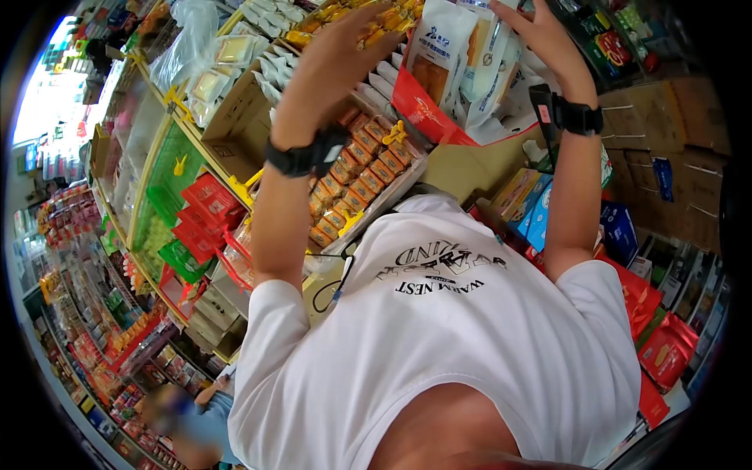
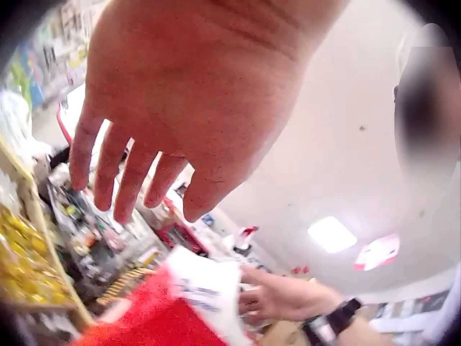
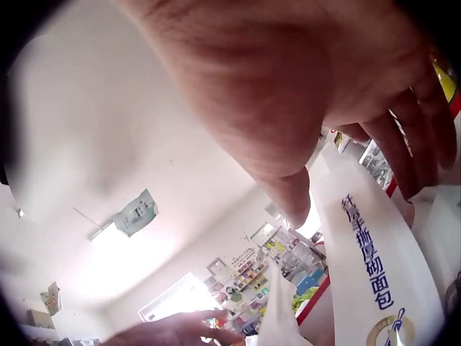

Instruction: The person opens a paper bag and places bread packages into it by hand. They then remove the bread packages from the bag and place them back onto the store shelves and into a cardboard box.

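Note:
My left hand (image 1: 337, 66) is raised over the rows of yellow-wrapped packs, its fingers extended and spaced apart, holding nothing. In the left wrist view the same hand (image 2: 187, 101) hangs with fingers pointing down. White bags of bread (image 1: 439, 59) stand in a red display box (image 1: 427, 106). At that box is my right hand (image 1: 552, 47), reaching over the bags. The right wrist view shows this hand (image 3: 324, 79) with thumb and fingers apart on either side of an upright white bread bag (image 3: 371, 252) with blue lettering.
Small orange-wrapped cakes (image 1: 360, 168) fill a tray close to my body. Red baskets (image 1: 207, 211) and a green basket lie at the left. Cardboard boxes (image 1: 650, 117) are stacked at the right. Another person (image 1: 196, 423) is at the lower left, near stocked shelves.

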The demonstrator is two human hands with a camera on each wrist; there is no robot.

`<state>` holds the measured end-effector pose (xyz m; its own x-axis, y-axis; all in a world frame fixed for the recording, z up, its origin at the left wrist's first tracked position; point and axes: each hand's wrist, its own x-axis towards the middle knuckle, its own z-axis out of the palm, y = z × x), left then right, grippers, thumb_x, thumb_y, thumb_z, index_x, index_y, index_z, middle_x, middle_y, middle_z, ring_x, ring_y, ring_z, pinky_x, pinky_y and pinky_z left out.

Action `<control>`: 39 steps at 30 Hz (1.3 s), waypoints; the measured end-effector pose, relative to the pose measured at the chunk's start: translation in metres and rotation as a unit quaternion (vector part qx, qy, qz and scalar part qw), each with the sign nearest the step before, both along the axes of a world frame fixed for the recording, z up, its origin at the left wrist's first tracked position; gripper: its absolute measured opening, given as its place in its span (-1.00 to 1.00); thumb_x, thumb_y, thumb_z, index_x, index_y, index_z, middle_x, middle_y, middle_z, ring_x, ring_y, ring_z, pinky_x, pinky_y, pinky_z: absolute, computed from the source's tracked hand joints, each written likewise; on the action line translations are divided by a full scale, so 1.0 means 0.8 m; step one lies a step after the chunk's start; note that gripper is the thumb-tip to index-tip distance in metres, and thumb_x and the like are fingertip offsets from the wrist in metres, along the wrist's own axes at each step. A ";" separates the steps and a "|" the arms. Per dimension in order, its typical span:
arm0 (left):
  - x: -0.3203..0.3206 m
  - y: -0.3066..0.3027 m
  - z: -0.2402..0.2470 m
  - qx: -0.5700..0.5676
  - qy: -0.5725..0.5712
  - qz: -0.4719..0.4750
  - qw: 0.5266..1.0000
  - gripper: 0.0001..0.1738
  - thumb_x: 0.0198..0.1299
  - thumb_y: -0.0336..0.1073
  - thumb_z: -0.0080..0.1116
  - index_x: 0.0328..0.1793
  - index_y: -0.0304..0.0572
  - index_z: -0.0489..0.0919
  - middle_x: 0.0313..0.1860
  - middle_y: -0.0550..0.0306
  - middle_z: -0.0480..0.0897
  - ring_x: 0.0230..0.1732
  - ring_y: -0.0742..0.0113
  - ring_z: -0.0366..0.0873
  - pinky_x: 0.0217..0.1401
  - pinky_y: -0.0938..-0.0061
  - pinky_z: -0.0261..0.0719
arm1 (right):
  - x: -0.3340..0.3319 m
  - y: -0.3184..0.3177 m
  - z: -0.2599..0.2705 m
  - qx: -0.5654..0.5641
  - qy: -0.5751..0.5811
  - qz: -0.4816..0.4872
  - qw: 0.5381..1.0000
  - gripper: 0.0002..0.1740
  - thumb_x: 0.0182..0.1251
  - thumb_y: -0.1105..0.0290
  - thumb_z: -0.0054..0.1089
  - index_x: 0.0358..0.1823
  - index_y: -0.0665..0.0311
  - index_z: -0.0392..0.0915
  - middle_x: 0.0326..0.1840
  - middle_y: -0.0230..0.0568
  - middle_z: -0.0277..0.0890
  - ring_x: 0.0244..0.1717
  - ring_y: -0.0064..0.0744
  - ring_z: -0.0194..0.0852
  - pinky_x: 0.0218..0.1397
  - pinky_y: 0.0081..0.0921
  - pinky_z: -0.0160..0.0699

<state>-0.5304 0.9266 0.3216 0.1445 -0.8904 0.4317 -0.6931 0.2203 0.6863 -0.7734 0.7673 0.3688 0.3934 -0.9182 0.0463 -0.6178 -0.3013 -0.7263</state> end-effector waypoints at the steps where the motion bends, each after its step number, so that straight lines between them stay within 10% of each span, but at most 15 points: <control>1: -0.026 -0.009 0.026 0.012 -0.013 -0.012 1.000 -0.48 0.31 -0.10 0.14 0.32 -0.19 0.49 -0.02 -0.15 0.63 -0.02 -0.02 0.59 0.07 0.21 0.50 | 0.002 -0.008 -0.012 -0.013 -0.006 0.022 1.000 -0.11 0.28 0.12 0.33 0.51 0.34 0.11 0.09 0.10 0.57 0.07 -0.22 0.59 0.16 -0.35 0.51; 4: -0.066 -0.037 0.032 0.009 -0.115 -0.020 0.993 -0.25 0.21 -0.08 0.24 0.48 -0.18 0.30 0.32 -0.23 0.46 0.29 -0.21 0.41 0.33 0.06 0.38 | 0.012 -0.014 -0.035 -0.102 -0.014 0.066 0.992 -0.08 0.22 0.18 0.36 0.48 0.44 0.09 0.13 0.14 0.54 0.14 -0.13 0.55 0.23 -0.30 0.47; 7: -0.083 -0.054 0.007 -0.005 -0.132 -0.015 0.991 -0.28 0.15 -0.06 0.29 0.40 -0.18 0.38 0.20 -0.22 0.50 0.24 -0.22 0.41 0.29 0.03 0.39 | 0.024 -0.006 -0.029 -0.052 -0.067 0.057 0.995 -0.18 0.15 0.30 0.37 0.38 0.52 0.20 0.11 0.14 0.54 0.15 -0.09 0.54 0.23 -0.27 0.47; 8: -0.086 -0.057 0.006 -0.001 -0.133 -0.004 0.991 -0.28 0.15 -0.06 0.29 0.40 -0.18 0.38 0.20 -0.22 0.50 0.24 -0.22 0.41 0.29 0.03 0.39 | 0.011 -0.052 -0.079 -0.045 -0.147 0.098 0.983 -0.46 0.32 0.15 0.33 0.23 0.28 0.51 -0.17 -0.27 0.64 -0.22 -0.50 0.55 -0.08 -0.53 0.50; 13: -0.087 -0.052 0.005 0.023 -0.137 0.043 0.989 -0.37 0.07 -0.11 0.30 0.26 -0.18 0.46 0.09 -0.22 0.50 0.18 -0.23 0.42 0.21 -0.02 0.40 | 0.007 -0.049 -0.067 -0.029 -0.095 0.115 0.988 -0.56 0.30 0.18 0.34 0.09 0.31 0.59 -0.23 -0.33 0.63 -0.22 -0.56 0.53 -0.12 -0.57 0.46; 20: -0.073 -0.052 -0.027 -0.041 -0.084 0.116 0.989 -0.69 0.10 -0.12 0.25 -0.20 -0.23 0.59 -0.51 -0.06 0.65 -0.42 -0.05 0.65 -0.32 0.17 0.60 | 0.018 -0.012 -0.040 -0.061 -0.123 0.099 0.986 -0.67 0.37 0.20 0.28 -0.23 0.39 0.58 -0.41 -0.39 0.56 -0.37 -0.64 0.44 -0.24 -0.62 0.42; 25: -0.043 -0.037 0.008 -0.061 -0.030 0.061 0.996 -0.76 0.09 -0.15 0.22 -0.35 -0.19 0.65 -0.55 -0.07 0.63 -0.44 -0.06 0.64 -0.32 0.15 0.57 | 0.041 0.057 0.027 -0.208 -0.171 0.025 0.963 -0.69 0.38 0.21 0.28 -0.24 0.38 0.58 -0.38 -0.36 0.58 -0.36 -0.63 0.45 -0.20 -0.65 0.42; 27: -0.030 -0.011 0.049 0.027 0.033 0.015 0.999 -0.69 0.06 -0.28 0.27 -0.12 -0.24 0.49 -0.45 -0.13 0.59 -0.31 -0.05 0.59 -0.23 0.20 0.56 | 0.048 0.079 0.043 -0.251 -0.201 -0.008 0.947 -0.71 0.39 0.23 0.28 -0.24 0.37 0.59 -0.36 -0.36 0.59 -0.35 -0.64 0.46 -0.18 -0.66 0.43; 31: 0.009 0.028 0.101 -0.005 0.326 -0.002 0.945 -0.86 0.23 -0.45 0.14 -0.13 -0.19 0.43 -0.59 0.23 0.52 -0.57 0.50 0.51 -0.63 0.56 0.40 | 0.064 0.109 0.059 -0.287 -0.322 -0.021 0.902 -0.69 0.38 0.24 0.32 -0.11 0.39 0.59 -0.23 -0.30 0.63 -0.22 -0.59 0.54 -0.08 -0.62 0.48; 35: 0.076 0.095 0.178 -0.054 0.248 0.183 0.950 -0.78 0.20 -0.41 0.09 -0.01 -0.15 0.48 -0.35 0.15 0.64 -0.39 0.42 0.64 -0.28 0.55 0.71 | 0.078 0.130 0.059 -0.267 -0.421 -0.011 0.867 -0.69 0.38 0.31 0.32 -0.04 0.42 0.55 -0.22 -0.27 0.62 -0.10 -0.50 0.60 -0.11 -0.59 0.61; 39: 0.147 0.140 0.176 -0.029 0.166 0.272 0.947 -0.80 0.21 -0.38 0.11 -0.03 -0.04 0.51 -0.45 0.32 0.52 -0.48 0.54 0.48 -0.29 0.56 0.60 | 0.099 0.149 0.036 -0.439 -0.208 0.062 0.872 -0.72 0.43 0.43 0.24 0.13 0.23 0.57 -0.07 -0.26 0.50 -0.15 -0.57 0.55 -0.14 -0.61 0.53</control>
<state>-0.4126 1.0385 0.4628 0.7121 -0.6207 0.3281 -0.4629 -0.0637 0.8841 -0.6940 0.8867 0.3979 0.2695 -0.4077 0.8724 -0.2789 -0.9002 -0.3345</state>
